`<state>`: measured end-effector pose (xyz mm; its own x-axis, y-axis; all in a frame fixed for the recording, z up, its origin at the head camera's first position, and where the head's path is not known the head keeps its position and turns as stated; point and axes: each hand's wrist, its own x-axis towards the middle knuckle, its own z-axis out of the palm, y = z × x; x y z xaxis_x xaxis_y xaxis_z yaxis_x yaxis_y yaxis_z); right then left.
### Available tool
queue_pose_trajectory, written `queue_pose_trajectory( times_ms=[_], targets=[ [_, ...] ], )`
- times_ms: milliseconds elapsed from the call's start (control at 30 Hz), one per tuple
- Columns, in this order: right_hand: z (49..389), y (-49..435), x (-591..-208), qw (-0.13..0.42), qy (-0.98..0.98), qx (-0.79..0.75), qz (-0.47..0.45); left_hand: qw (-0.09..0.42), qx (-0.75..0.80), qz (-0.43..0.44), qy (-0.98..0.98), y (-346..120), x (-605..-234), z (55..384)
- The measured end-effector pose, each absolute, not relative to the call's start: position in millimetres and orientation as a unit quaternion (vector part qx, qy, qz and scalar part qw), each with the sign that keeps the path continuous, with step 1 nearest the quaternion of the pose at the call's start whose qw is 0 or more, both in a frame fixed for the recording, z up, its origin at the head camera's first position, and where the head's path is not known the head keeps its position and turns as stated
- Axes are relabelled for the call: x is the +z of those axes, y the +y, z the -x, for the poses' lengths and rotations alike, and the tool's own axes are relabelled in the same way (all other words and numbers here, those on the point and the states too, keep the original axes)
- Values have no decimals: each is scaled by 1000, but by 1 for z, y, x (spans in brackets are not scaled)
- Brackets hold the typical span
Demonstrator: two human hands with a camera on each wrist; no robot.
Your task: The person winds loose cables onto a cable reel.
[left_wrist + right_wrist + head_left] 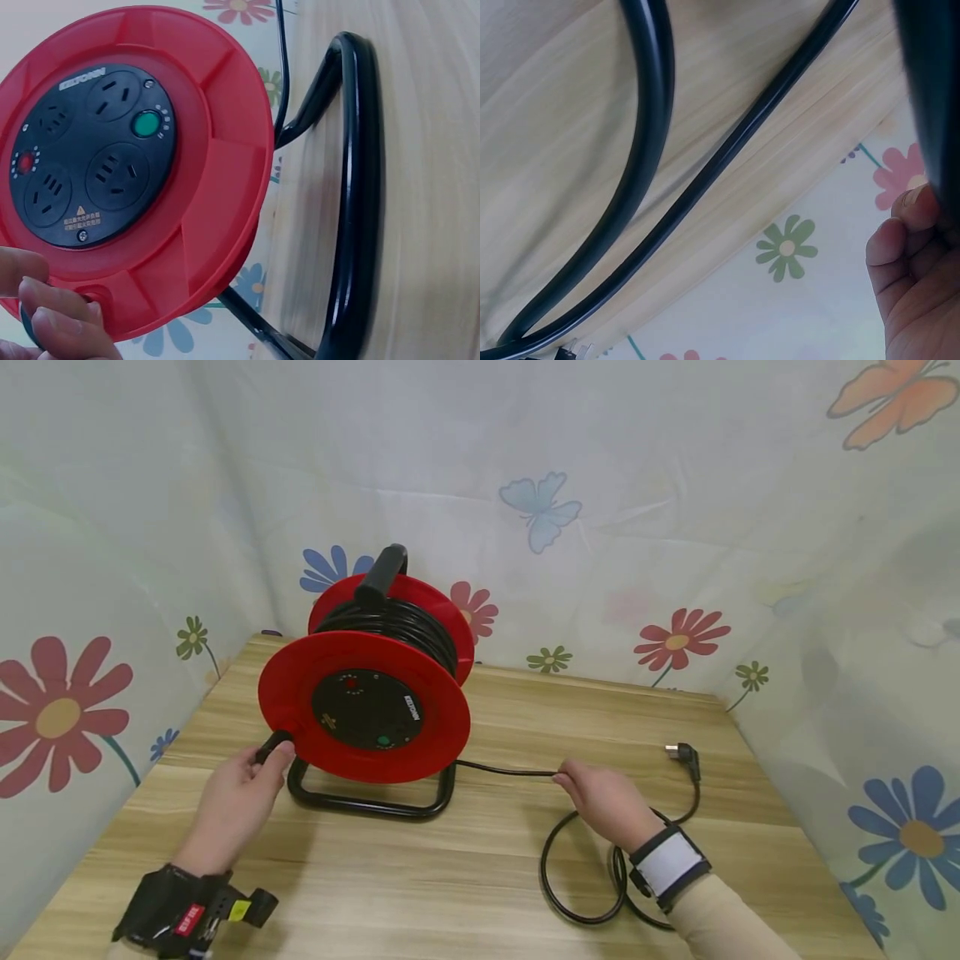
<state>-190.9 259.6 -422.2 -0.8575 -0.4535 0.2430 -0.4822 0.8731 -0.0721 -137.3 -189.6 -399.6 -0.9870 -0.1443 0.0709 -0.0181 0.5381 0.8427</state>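
Observation:
A red cable reel [442, 727] with black cable wound on its drum stands on a black tubular frame [375, 807]. Its black front panel [94, 161] carries sockets, a green button and a red button. My left hand [243, 793] grips the black crank knob [273, 745] at the lower left of the reel's front disc. To the right, my right hand [609, 797] pinches the black cable [510, 771], which runs from the reel's base to the fingers. Past that hand the cable lies in loose loops and ends in a plug [684, 756].
The reel and cable sit on a wood-grain table [420, 877]. A pale curtain [637, 527] printed with flowers and butterflies encloses its back and sides. Atop the reel is a black carry handle [382, 575]. Both wrists wear strapped devices.

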Motion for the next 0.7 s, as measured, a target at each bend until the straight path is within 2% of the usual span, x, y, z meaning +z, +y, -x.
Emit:
queue_pose_trajectory(
  times_ms=[433,700],
  targets=[
    [196,232,-423,113,-957,62,-261,162,-482,-56,-859,-189,-381,139],
    [198,217,-423,109,-954,63,-271,182,-455,-49,-870,-186,-368,140]
  ],
)
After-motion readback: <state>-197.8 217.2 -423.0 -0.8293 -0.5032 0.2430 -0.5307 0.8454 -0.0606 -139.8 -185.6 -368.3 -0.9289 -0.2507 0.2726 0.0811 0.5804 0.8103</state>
